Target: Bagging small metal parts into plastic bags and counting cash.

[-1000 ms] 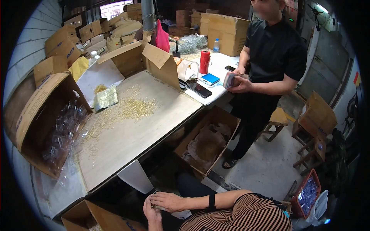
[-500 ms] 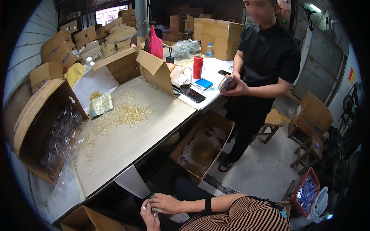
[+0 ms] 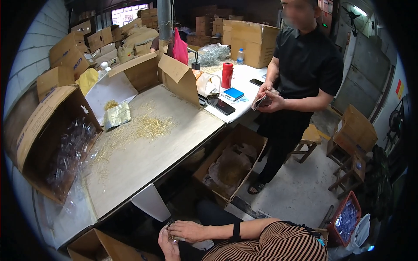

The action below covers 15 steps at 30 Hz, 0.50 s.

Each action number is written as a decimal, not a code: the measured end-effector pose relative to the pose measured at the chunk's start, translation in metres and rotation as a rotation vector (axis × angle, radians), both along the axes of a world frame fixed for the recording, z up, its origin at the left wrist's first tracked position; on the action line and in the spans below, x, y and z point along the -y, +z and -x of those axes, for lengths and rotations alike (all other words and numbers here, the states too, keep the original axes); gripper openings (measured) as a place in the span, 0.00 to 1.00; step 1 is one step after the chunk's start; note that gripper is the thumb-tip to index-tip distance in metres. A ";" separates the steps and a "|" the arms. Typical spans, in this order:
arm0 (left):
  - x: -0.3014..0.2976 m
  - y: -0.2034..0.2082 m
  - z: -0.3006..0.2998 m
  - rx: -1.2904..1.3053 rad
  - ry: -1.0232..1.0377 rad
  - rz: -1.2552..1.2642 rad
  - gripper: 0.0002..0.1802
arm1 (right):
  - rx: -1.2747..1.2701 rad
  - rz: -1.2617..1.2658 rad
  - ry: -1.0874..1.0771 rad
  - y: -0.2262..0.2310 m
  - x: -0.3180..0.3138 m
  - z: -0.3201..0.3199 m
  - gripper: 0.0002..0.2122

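Observation:
My hands are together low in the view, beyond the table's near edge. The fingers of my left hand are curled upward. From the right, my right hand reaches over with bent fingers against the left one. Something small, partly dark, shows between them, but the fingers hide most of it and I cannot make out its kind. Nearest to my hands is a white panel at the table's edge. A scatter of thin gold-coloured pins lies on the table, beside a crumpled pale bag.
A tipped carton spills clear plastic pieces at left. An open carton stands below the table. Across from me, a person in black holds a flat, paper-like stack. A phone and red flask sit on the white tabletop.
The view has shifted slightly. My right fingers have moved a little over my left hand. The other person's hands have closed over the stack, which is now tilted down.

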<state>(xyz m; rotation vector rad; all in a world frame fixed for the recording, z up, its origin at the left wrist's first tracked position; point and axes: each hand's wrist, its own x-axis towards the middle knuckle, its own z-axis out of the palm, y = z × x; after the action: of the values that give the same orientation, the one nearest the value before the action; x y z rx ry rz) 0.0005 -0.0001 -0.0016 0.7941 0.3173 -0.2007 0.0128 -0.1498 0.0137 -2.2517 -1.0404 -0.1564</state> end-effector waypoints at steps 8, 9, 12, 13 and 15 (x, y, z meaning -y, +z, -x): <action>-0.013 -0.037 -0.003 0.029 0.041 -0.168 0.11 | 0.018 -0.076 -0.019 0.006 -0.005 0.002 0.19; -0.012 -0.032 -0.004 0.020 0.035 -0.157 0.11 | 0.016 -0.075 -0.020 0.005 -0.005 0.002 0.19; -0.008 -0.018 -0.001 0.004 0.022 -0.066 0.10 | 0.016 -0.016 -0.013 0.004 -0.005 0.001 0.19; -0.009 -0.020 -0.001 0.003 0.024 -0.067 0.10 | -0.040 0.019 0.015 0.007 -0.005 0.000 0.20; -0.009 -0.025 -0.002 0.031 0.081 -0.083 0.10 | -0.100 0.054 0.044 0.006 -0.006 0.001 0.20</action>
<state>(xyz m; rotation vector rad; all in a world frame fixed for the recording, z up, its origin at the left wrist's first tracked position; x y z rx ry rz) 0.0023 0.0089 -0.0265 0.8638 0.3297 -0.0995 0.0121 -0.1439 0.0201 -2.2584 -1.0509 0.0031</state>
